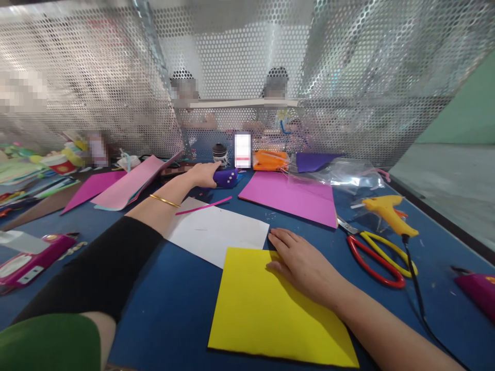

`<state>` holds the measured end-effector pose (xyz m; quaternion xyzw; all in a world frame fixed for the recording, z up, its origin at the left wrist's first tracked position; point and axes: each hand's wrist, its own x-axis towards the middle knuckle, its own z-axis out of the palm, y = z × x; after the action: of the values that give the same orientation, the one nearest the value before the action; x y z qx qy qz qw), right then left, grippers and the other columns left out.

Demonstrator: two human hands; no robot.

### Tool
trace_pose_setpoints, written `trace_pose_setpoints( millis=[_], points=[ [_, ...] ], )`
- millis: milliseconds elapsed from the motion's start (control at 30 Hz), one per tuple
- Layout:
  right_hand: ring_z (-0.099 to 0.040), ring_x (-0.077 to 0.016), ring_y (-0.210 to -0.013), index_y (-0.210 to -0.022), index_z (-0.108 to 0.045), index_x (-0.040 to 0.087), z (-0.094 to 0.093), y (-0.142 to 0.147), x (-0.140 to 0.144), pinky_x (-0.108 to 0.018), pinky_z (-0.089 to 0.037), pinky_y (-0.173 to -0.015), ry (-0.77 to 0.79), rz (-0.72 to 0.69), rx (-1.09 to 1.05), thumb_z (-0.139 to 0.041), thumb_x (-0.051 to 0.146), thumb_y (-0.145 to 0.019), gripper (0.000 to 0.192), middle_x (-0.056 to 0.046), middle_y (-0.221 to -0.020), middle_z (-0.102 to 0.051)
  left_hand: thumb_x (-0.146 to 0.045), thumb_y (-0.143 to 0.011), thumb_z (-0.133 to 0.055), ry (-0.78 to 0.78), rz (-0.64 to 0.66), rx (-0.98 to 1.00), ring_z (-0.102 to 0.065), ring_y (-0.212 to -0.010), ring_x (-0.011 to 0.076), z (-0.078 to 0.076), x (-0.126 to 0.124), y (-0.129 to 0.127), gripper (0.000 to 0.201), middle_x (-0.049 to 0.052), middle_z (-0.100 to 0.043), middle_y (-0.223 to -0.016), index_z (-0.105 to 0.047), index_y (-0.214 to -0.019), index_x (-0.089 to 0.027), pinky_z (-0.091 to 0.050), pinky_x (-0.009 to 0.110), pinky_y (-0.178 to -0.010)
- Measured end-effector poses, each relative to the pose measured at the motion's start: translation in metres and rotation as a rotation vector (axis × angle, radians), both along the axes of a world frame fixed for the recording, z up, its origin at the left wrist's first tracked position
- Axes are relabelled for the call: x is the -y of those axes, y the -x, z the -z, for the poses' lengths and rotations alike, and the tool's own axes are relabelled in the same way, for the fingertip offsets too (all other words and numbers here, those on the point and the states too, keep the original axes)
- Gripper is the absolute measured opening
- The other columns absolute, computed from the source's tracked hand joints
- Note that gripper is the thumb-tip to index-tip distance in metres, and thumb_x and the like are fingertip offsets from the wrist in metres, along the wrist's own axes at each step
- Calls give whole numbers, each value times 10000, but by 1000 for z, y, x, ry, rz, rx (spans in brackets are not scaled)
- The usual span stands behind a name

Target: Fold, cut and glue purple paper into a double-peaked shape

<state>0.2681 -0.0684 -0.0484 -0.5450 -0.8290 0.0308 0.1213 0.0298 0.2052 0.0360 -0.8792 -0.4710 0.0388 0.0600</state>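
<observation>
- Head view: your left hand (204, 175) touches the purple object (228, 178), beyond the yellow sheet's far left corner; I cannot tell whether its fingers grip.
- White sheet (216, 232), at the yellow sheet's far edge: probably thin, easily creased.
- Yellow sheet (266, 314), on the table (166, 309): likely light, bendy; lift by its edges.
- Your right hand (305, 265) rests across its far edge, fingers together, thumb apart, pinching nothing.

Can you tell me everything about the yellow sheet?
The yellow sheet is plain, bright and four-sided, with straight edges. It looks like foam or card; I can't tell which. It lies flat on the blue table, its far left part overlapping the white sheet. The right hand lies over its far right part, fingers reaching past the edge. The arm hides some of its right side.
</observation>
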Motion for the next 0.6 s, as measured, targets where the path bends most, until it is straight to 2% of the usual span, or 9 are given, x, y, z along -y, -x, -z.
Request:
trace_pose_setpoints(
  millis=[100, 133, 233, 300, 367, 433, 467, 533, 600],
  points=[
    [-550, -375, -1328, -1380, -572, 29, 2, 0, 0, -567, -482, -1083, -11, -4, -2, -630, 300, -933, 526, -246, -1417, -586, -343, -939, -645, 14, -6, 41, -539, -1297, 315, -21, 22, 8, 528, 142, -514, -1467, -493, -1419, -185, -464, 550, -1060],
    [-553, -374, -1324, -1378, -574, 28, 3, 0, 1, -565, -482, -1084, -15, -6, -3, -630, 306, -935, 526, -242, -1415, -589, -307, -931, -633, 17, -5, 53, -499, -1347, 333, -27, 34, 10, 564, 155, -497, -1497, -464, -1451, -171, -427, 526, -1104],
    [-563, -368, -1314, -1375, -583, 57, 4, -1, 0, -565, -485, -1079, -29, -7, -12, -627, 334, -940, 517, -226, -1411, -598, -304, -960, -502, 66, 62, 71, -477, -1387, 308, -31, 87, 11, 496, 91, -521, -1517, -493, -1449, -217, -376, 449, -1153],
    [-564, -366, -1312, -1372, -585, 65, 6, -2, 0, -562, -483, -1079, -40, -7, -19, -627, 334, -939, 511, -222, -1409, -600, -307, -975, -441, 123, 143, 75, -472, -1402, 277, -21, 136, 7, 481, 75, -523, -1525, -515, -1439, -204, -357, 408, -1168],
    [-568, -364, -1306, -1364, -590, 64, 7, -3, -1, -555, -481, -1082, -53, -14, -28, -627, 316, -936, 498, -221, -1400, -606, -293, -984, -423, 188, 232, 74, -477, -1406, 231, -3, 191, 1, 479, 65, -521, -1530, -516, -1445, -204, -334, 364, -1185],
    [-574, -358, -1298, -1355, -597, 76, 8, -4, -1, -555, -484, -1078, -65, -23, -40, -618, 298, -937, 474, -220, -1392, -612, -392, -998, -456, 258, 321, 65, -453, -1430, 211, 16, 241, -4, 491, 47, -498, -1549, -511, -1459, -235, -306, 337, -1207],
    [-576, -354, -1296, -1353, -599, 86, 8, -4, -1, -559, -488, -1073, -70, -27, -46, -612, 296, -939, 464, -219, -1391, -613, -466, -1003, -453, 291, 360, 69, -417, -1458, 228, 25, 262, -5, 528, 59, -458, -1573, -491, -1478, -239, -296, 362, -1219],
    [-576, -350, -1296, -1355, -598, 99, 9, -4, -1, -568, -489, -1068, -75, -28, -55, -600, 300, -945, 457, -219, -1392, -610, -653, -973, -406, 367, 403, 144, -347, -1493, 312, 39, 292, -5, 707, 133, -362, -1608, -429, -1526, -212, -291, 473, -1227],
    [-570, -350, -1303, -1361, -591, 91, 10, -3, -1, -565, -480, -1078, -73, -23, -60, -596, 300, -946, 465, -223, -1399, -604, -751, -937, -331, 416, 380, 179, -288, -1513, 336, 49, 308, -4, 822, 148, -275, -1631, -357, -1565, -222, -276, 524, -1229]
  ],
)
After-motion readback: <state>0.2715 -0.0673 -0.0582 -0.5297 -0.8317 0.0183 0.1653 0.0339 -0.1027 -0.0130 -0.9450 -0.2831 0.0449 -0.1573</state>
